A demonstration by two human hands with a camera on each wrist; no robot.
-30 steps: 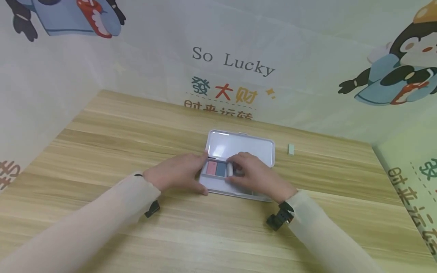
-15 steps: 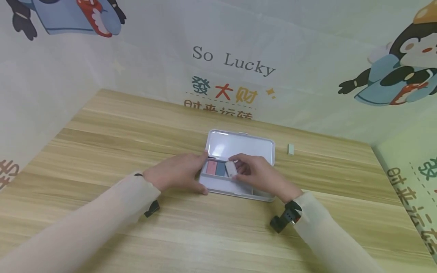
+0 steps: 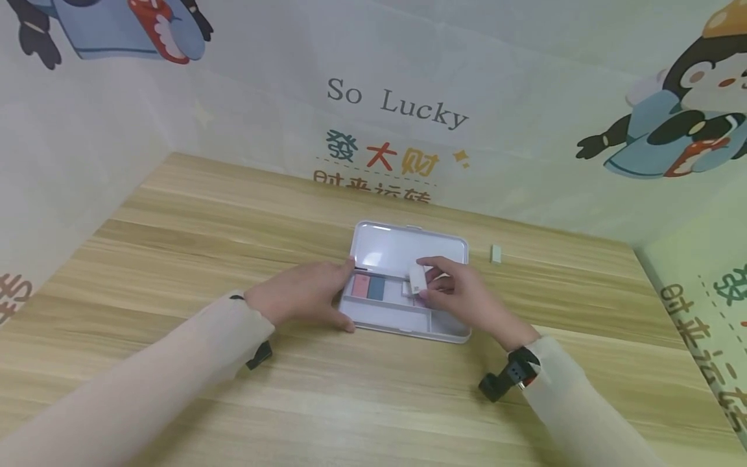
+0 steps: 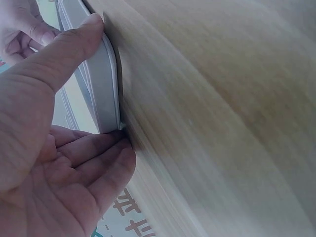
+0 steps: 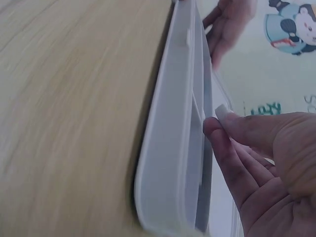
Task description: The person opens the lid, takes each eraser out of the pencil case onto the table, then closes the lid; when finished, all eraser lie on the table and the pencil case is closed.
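An open white hinged case [image 3: 390,317] lies on the table, its lid [image 3: 382,250] tipped back. My left hand [image 3: 306,293] holds the case's left end between thumb and fingers. Between the thumb and fingertips of my right hand [image 3: 467,292] is a small white rectangular block [image 3: 417,279], raised over the back compartment and tilted. It shows only partly in the right wrist view [image 5: 223,111]. A pink block [image 3: 361,285] and a blue-grey block [image 3: 376,288] lie side by side at the left of that compartment. Something pale beneath the held block is too small to tell.
A small pale green block [image 3: 496,253] rests on the wooden table [image 3: 327,402], right of the case. Low partitions divide the case, with a long front compartment and a smaller one at front right. Printed cloth walls [image 3: 262,110] enclose the table's back and sides.
My right hand has lifted the white block out from beside the blue-grey block and carried it to the right. My left hand stays at the case's left end.
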